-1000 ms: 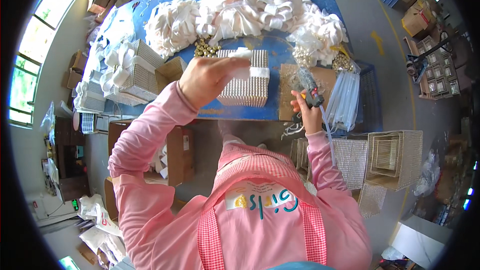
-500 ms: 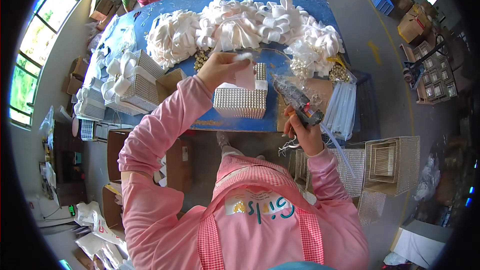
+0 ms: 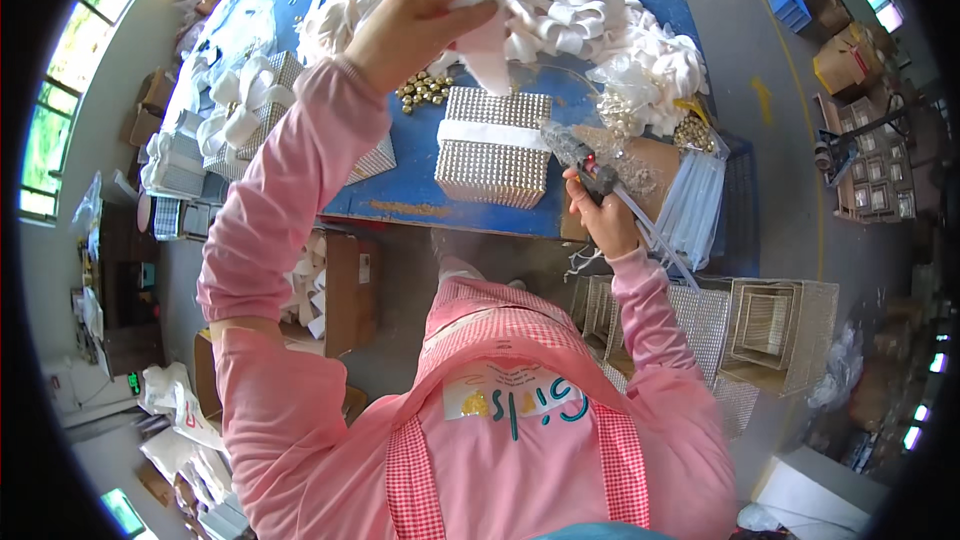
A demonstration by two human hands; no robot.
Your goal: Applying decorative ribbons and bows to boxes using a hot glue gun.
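Observation:
A box covered in silvery beads sits at the table's near edge, a white ribbon band running across it. My right hand grips a grey glue gun, whose crusted nozzle is at the box's right side, by the band's end; whether they touch I cannot tell. Raised above the far side of the box, my left hand is closed on a white ribbon piece that hangs down from its fingers. Part of that piece is hidden behind the fingers.
White ribbon bows are heaped across the back of the blue table. Gold bells lie behind the box. Bagged glue sticks rest at the right, and a bow-topped beaded box stands left. Beaded baskets stand lower right.
My left hand has lifted the ribbon piece up and away from the box, uncovering the band. The glue gun's nozzle has come in against the box's right side. The view has shifted.

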